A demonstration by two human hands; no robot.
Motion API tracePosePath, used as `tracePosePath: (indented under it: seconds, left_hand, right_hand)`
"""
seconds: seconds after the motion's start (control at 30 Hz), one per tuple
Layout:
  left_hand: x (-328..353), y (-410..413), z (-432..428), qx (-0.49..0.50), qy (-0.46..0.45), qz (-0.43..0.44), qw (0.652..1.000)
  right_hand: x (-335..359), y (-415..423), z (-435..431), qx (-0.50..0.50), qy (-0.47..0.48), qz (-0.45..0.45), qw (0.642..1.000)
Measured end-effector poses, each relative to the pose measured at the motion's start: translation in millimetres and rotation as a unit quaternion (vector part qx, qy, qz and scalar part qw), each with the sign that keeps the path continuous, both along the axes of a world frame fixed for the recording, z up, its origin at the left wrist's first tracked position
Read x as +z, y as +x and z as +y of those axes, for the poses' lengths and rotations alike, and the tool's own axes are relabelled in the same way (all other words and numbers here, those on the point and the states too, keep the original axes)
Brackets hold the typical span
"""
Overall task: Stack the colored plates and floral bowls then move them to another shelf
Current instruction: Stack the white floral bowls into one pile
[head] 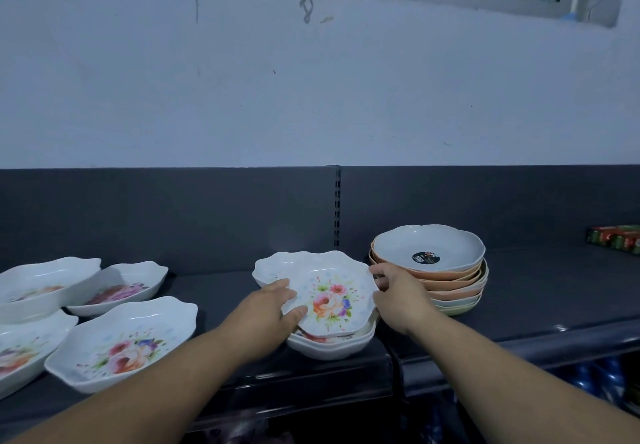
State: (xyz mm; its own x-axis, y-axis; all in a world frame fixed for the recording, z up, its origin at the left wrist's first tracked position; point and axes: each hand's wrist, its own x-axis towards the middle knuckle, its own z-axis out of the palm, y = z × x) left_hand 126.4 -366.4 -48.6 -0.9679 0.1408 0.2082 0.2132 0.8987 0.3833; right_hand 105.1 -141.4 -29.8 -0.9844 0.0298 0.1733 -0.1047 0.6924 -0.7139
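Four floral bowls [121, 343] lie loose — one plate stack [460, 279] stands.

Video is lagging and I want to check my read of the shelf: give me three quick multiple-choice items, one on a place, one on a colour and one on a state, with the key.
1. Where does the plate stack stand relative to the held floral bowl?
A. to its left
B. to its right
C. under it

2. What colour, mainly, is the sticker in the top plate?
A. black
B. yellow
C. pink

3. How is the held floral bowl?
A. flat and untouched
B. upside down
C. tilted and gripped on both sides

Key:
1 B: the plates stand right of the bowl, just past the right hand.
2 A: the round sticker shows dark on the pale plate.
3 C: the left hand and the right hand grip its rim, and it leans on the bowl stack.
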Motion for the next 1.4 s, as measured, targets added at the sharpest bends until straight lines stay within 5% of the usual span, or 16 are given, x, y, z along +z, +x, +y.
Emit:
tracePosePath:
  seconds: [0.67,1.03,1.23,1.4]
  left_hand:
    - [2,12,-11,-0.032,0.042,0.042,0.998]
    - [28,50,-99,0.083,0.027,0.120,0.989]
    - [24,77,-164,0.177,0.002,0.093,0.980]
    - [8,93,-184,0.171,-0.002,0.052,0.984]
  right_hand:
    - [13,9,-12,-0.035,0.091,0.061,0.993]
    - [22,34,-109,0.099,0.023,0.103,0.990]
    - [13,44,-171,0.164,0.017,0.073,0.984]
    - [0,45,-208,0.176,0.019,-0.036,0.984]
